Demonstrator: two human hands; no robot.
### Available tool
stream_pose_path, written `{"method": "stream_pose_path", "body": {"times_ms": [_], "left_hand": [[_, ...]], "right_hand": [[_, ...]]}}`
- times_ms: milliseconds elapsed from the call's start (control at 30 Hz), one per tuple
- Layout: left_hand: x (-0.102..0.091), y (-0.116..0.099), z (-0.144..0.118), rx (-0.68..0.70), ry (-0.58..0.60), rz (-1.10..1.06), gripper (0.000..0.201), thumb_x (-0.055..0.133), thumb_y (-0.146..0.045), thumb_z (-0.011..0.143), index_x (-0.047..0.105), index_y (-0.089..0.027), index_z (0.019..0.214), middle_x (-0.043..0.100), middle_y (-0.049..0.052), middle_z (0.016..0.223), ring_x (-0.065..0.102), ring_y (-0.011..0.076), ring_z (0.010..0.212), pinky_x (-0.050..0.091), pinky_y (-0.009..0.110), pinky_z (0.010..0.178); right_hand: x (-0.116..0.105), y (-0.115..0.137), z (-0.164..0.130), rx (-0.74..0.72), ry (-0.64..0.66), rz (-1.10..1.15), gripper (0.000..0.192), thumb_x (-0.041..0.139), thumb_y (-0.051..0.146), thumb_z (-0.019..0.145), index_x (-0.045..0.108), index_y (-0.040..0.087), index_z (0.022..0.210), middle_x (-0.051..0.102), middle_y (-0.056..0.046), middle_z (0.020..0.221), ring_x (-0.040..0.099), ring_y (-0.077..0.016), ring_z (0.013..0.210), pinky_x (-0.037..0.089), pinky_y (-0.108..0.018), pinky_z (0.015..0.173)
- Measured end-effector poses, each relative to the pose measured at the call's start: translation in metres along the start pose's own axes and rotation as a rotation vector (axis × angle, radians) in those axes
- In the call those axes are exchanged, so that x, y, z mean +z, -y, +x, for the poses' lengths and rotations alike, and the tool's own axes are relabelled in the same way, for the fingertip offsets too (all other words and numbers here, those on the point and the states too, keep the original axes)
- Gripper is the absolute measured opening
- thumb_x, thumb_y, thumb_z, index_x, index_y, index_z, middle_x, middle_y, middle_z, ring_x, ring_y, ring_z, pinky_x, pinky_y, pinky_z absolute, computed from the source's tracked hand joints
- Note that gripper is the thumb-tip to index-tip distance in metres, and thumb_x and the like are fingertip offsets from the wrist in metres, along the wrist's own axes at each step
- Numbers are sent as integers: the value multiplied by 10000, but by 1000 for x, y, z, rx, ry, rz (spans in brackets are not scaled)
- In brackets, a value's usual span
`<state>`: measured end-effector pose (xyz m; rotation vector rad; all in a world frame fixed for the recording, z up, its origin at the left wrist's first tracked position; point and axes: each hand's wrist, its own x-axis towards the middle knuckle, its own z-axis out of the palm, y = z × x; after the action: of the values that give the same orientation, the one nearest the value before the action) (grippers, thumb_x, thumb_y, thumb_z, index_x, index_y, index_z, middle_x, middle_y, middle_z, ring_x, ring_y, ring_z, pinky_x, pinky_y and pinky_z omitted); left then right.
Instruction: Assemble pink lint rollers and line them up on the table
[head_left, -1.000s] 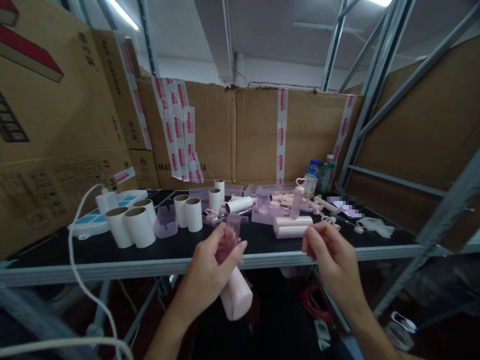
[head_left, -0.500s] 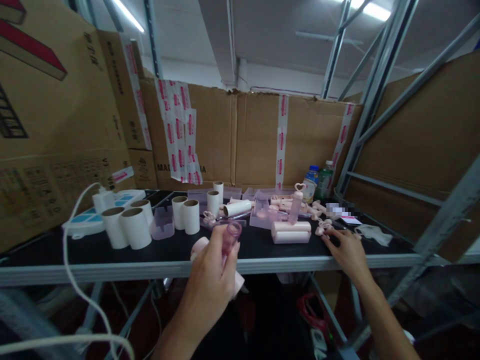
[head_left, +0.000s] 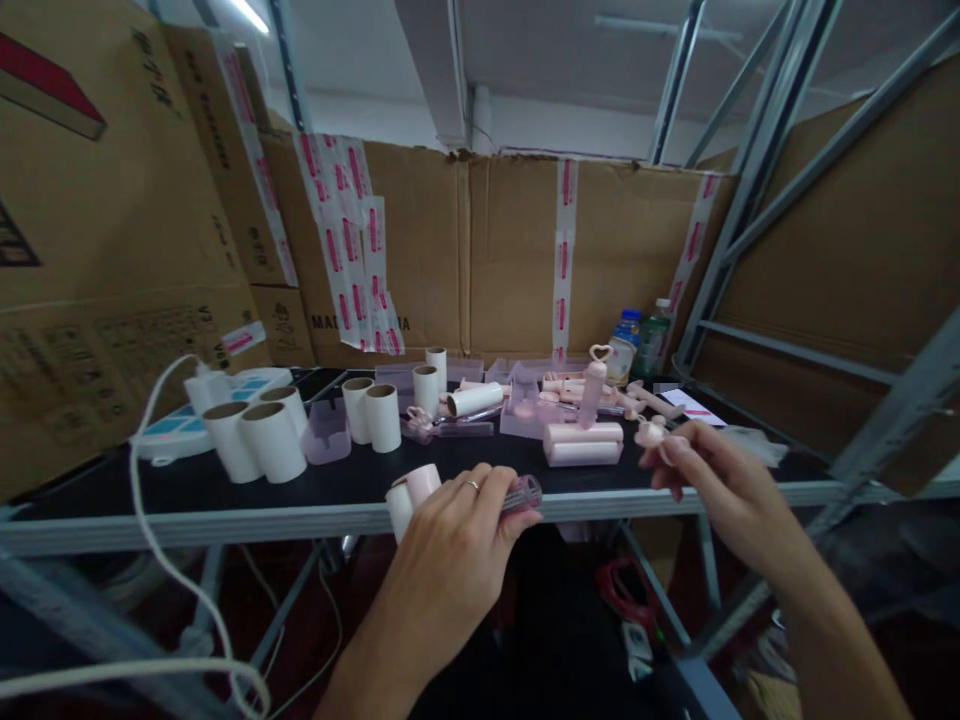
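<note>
My left hand (head_left: 454, 555) grips a pink lint roller (head_left: 409, 492) lying sideways at the front edge of the black table (head_left: 187, 495); its clear purple handle (head_left: 523, 492) pokes out past my fingers. My right hand (head_left: 712, 480) is raised over the table's right part and pinches a small pink heart-shaped piece (head_left: 649, 433) between thumb and fingers. A finished pink roller (head_left: 583, 443) lies between both hands, with an upright pink handle (head_left: 593, 388) behind it.
Several white paper rolls (head_left: 255, 440) stand at the left, beside a white power strip (head_left: 199, 405) with a trailing cable (head_left: 150, 545). Clear purple covers (head_left: 328, 432) and pink parts litter the middle. Two bottles (head_left: 637, 345) stand at the back. Cardboard walls (head_left: 487, 260) and metal shelf struts (head_left: 757, 160) surround the table.
My left hand turned the roller from upright to lying across the table edge. My right hand lifted off the table with a small pink piece pinched in its fingers.
</note>
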<state>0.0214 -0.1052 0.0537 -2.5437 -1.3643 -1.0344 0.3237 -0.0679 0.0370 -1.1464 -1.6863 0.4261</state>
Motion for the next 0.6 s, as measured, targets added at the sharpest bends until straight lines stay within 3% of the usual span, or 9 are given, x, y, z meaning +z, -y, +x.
{"method": "stream_pose_path", "body": {"times_ms": [133, 300, 467, 600], "left_hand": [[1, -6, 0, 47, 80, 11, 97, 576, -244, 1037, 553, -218, 1128, 709, 35, 1034, 679, 287, 927, 481, 410, 780], [4, -12, -1, 94, 140, 18, 61, 527, -244, 1058, 541, -219, 1112, 689, 32, 1005, 662, 285, 895, 469, 424, 768], [8, -18, -2, 103, 180, 0, 74, 486, -285, 1076, 532, -233, 1102, 670, 28, 999, 658, 288, 908, 483, 455, 808], [11, -22, -3, 124, 152, -6, 79, 483, -304, 1077, 518, -234, 1087, 681, 35, 1007, 676, 295, 924, 509, 470, 813]], "right_hand": [[22, 53, -17, 21, 308, 82, 380, 438, 500, 1105, 580, 229, 880, 611, 30, 742, 568, -131, 688, 407, -267, 651], [38, 62, -19, 4, 438, 138, 367, 457, 466, 1108, 554, 218, 856, 571, 47, 711, 524, -116, 664, 381, -261, 646], [48, 61, -22, 64, 439, 340, 362, 484, 491, 1094, 526, 222, 855, 534, 56, 704, 466, -112, 628, 350, -258, 598], [68, 65, -29, 92, 297, 464, 400, 470, 508, 1092, 480, 227, 808, 449, 64, 683, 393, -109, 604, 289, -260, 545]]}}
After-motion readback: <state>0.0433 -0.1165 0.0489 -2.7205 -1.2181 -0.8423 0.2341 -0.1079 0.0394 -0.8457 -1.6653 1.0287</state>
